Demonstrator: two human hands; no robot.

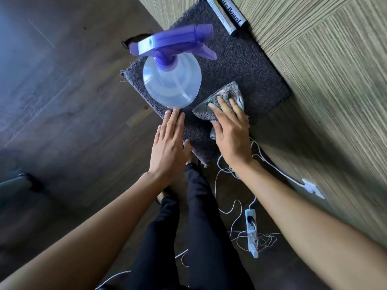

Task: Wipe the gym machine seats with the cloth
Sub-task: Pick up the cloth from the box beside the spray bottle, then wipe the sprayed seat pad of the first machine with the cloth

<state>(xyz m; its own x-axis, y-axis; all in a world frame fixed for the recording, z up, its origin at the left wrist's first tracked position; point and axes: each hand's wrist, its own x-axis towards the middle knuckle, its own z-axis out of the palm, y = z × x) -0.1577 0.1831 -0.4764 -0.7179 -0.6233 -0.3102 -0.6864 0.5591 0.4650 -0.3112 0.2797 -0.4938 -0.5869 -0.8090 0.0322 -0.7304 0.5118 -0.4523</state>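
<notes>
The fingers (pixel 225 105) of the right hand (pixel 231 132) lie straight and spread, pressing flat on a folded grey terry cloth (pixel 223 95) just right of the frame's centre. The fingers (pixel 174 120) of the left hand (pixel 167 143) are also straight and close together, resting palm down on the dark grey fuzzy square seat pad (pixel 240 65) just left of the cloth; neither hand curls round anything. The cloth lies on the pad's near right part. Just above the left fingertips stands a clear plastic spray bottle with a purple trigger head (pixel 171 80), upright on the pad's left side. At the top of the frame a black-and-white whiteboard marker (pixel 227 14) lies at the pad's far edge. Lower right, a white power strip (pixel 252 233) with tangled white cables (pixel 230 206) lies on the dark wooden floor (pixel 62 91).
</notes>
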